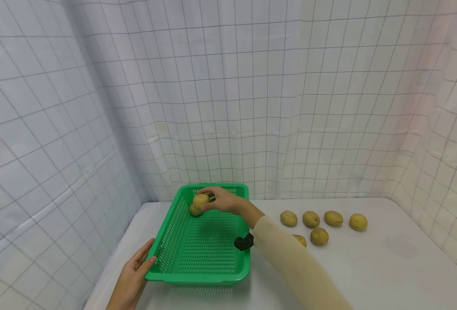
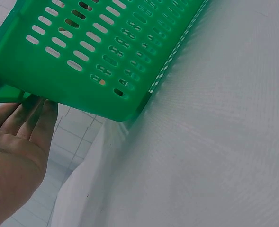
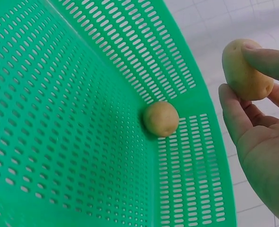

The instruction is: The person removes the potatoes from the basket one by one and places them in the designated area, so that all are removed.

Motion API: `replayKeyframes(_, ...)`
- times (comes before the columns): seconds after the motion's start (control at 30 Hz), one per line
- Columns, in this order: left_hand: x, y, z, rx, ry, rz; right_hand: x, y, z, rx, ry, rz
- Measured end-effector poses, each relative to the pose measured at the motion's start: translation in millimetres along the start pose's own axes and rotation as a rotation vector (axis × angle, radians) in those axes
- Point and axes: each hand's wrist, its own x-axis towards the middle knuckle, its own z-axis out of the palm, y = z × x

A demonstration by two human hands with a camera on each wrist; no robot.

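- The left hand, fingers straight, rests against the near left corner of the green slotted basket.
- The right hand pinches a potato over the basket's far end.
- Another potato lies in the far corner.
- Six loose potatoes sit on the white table, to the right.

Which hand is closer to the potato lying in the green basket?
Right. The right hand holds another potato just above the potato in the basket; the left hand rests on the basket's near corner.
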Motion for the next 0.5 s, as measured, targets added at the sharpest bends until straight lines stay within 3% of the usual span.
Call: replayKeyframes(0.5, 0.9, 0.2, -0.1, -0.003, 0.005, -0.007, -17.4, 3.9, -11.2, 0.026, 0.021, 0.013)
